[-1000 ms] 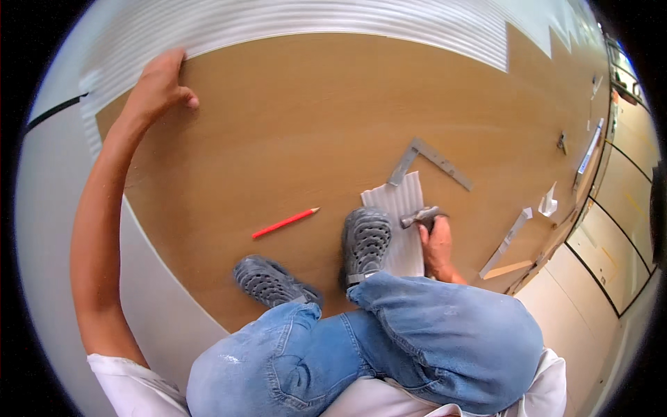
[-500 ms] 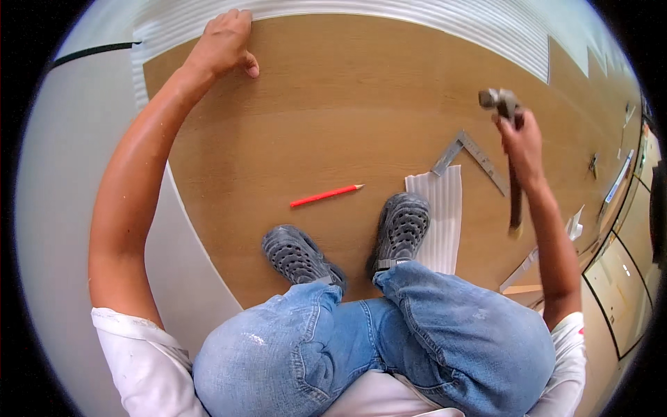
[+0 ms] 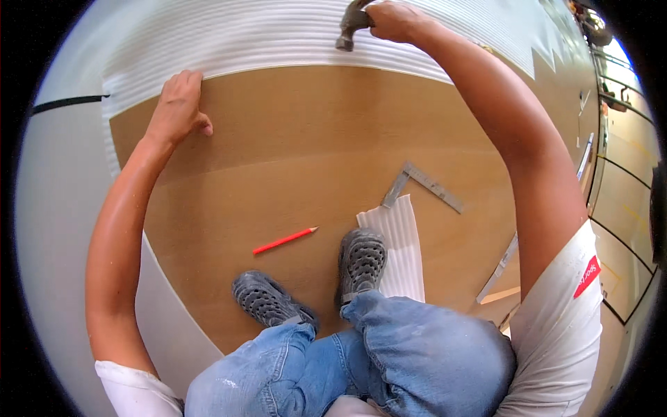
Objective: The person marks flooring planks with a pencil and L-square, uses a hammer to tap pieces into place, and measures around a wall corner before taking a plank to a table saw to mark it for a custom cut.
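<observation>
Smooth brown board [image 3: 292, 139], faintly wood-grained, spreads before us, and pale, flat panelling [image 3: 59, 194] curves along our left; across the far side we see a glossy white sheet [image 3: 278, 35], pressed into fine parallel ribs; a smaller ribbed offcut [image 3: 399, 247], with a jagged far edge, lies beside one grey clog [image 3: 363, 260], whose upper is moulded in slots and rows; near that offcut rests a flat metal carpenter's square [image 3: 434, 185], its two straight arms meeting in a corner; a red pencil [image 3: 285, 240] lies aslant on the bare brown, its sharpened tip to the right and slightly away from us.

Our claw hammer [image 3: 351, 28] is up at the far edge of view, in front of the white sheet, though we cannot tell how high above it; its handle runs roughly sideways, leftward out of our right hand [image 3: 394, 21], while the head lies across it, blunt face toward us and far end cut off by the frame; the metal looks dark and dull, worn greyer at the face.

Our right hand is wrapped round the handle; our left hand [image 3: 179, 104] rests at the sheet's near edge, fingers together and thumb apart; whether it pinches anything we cannot tell.
</observation>
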`<state>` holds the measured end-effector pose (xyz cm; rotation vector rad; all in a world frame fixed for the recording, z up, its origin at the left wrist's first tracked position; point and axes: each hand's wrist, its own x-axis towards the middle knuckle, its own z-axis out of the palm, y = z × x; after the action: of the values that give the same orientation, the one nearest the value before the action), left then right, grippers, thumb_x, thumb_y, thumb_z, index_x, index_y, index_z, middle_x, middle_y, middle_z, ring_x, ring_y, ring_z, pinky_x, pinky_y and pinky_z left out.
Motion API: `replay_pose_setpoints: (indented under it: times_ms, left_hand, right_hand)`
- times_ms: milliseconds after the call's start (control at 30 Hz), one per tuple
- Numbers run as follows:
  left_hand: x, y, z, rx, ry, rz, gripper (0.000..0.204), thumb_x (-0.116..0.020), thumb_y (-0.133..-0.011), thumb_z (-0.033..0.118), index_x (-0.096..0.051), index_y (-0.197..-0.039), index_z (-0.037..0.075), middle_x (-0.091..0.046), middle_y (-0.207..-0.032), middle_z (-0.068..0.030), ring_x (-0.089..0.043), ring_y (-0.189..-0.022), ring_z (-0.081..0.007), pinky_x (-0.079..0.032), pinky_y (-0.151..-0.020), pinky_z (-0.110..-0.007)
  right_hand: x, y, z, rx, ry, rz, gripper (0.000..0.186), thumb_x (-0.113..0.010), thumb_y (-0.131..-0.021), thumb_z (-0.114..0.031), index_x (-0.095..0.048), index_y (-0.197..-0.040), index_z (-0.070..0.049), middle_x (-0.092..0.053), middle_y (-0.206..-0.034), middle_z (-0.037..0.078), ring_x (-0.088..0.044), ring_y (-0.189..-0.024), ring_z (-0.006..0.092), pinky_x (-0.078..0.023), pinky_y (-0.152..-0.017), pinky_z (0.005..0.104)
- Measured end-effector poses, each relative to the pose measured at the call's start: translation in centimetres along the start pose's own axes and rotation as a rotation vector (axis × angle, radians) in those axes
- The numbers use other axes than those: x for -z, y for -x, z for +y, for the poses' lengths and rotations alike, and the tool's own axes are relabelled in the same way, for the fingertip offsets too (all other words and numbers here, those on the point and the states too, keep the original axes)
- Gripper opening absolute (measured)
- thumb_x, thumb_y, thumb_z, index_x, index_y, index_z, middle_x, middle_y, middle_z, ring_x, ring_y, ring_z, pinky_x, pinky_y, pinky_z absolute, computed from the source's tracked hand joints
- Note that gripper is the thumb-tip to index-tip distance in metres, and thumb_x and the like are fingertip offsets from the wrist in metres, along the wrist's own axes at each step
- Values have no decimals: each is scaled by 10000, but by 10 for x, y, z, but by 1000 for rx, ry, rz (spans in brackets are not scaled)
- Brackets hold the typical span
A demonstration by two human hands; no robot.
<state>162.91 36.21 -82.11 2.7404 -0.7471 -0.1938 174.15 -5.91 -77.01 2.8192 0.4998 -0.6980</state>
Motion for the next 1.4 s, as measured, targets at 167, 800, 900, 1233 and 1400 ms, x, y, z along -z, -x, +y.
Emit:
replay_pose_setpoints:
  times_ms: [167, 800, 900, 1233, 1400]
  left_hand:
    - [4, 4, 6, 81, 42, -7, 894, -901, -432, 37, -527, -1241, -32, -575, -1110, -205, -538, -1098, -418, -459, -965, -474]
    - [-7, -12, -7, -26, -29, -163, 801, -902, -572, 234, -534, -1237, -20, -591, -1161, -225, -553, -1118, -428, -460, -986, -470]
    - [2, 1, -35, -62, -89, -162, 833, -911, -596, 283, -522, -1265, -25, -592, -1192, -220, -554, -1149, -426, -457, -1007, -473]
    - [77, 0, -62, 731, 552, -605, 669, -969, -572, 258, -585, -1059, 9, -654, -985, -208, -642, -1013, -380, -527, -887, -441]
    - [60, 29, -100, -100, -182, -420, 828, -970, -451, 171, -544, -1137, -9, -587, -1173, -191, -555, -1163, -390, -469, -1019, -438]
  right_hand:
    - [-7, -10, -7, 173, 52, -54, 220, -626, -829, -183, -739, -979, -66, -739, -1005, 183, -705, -973, 367, -567, -839, 482]
    - [-23, 2, 3, 134, 47, 29, 216, -645, -839, -216, -704, -971, -55, -729, -939, 182, -698, -912, 381, -548, -807, 510]
    - [-20, 26, -44, -26, -176, 137, 257, -686, -825, -207, -705, -1014, -34, -729, -1004, 197, -704, -962, 350, -546, -851, 486]
    - [-125, 194, -51, -258, -498, 222, 257, -681, -926, -221, -606, -1058, -13, -659, -866, 266, -670, -851, 452, -509, -696, 474]
    - [-130, 220, -63, -336, -540, 182, 252, -686, -918, -213, -614, -1041, -5, -663, -857, 249, -663, -807, 436, -513, -697, 445]
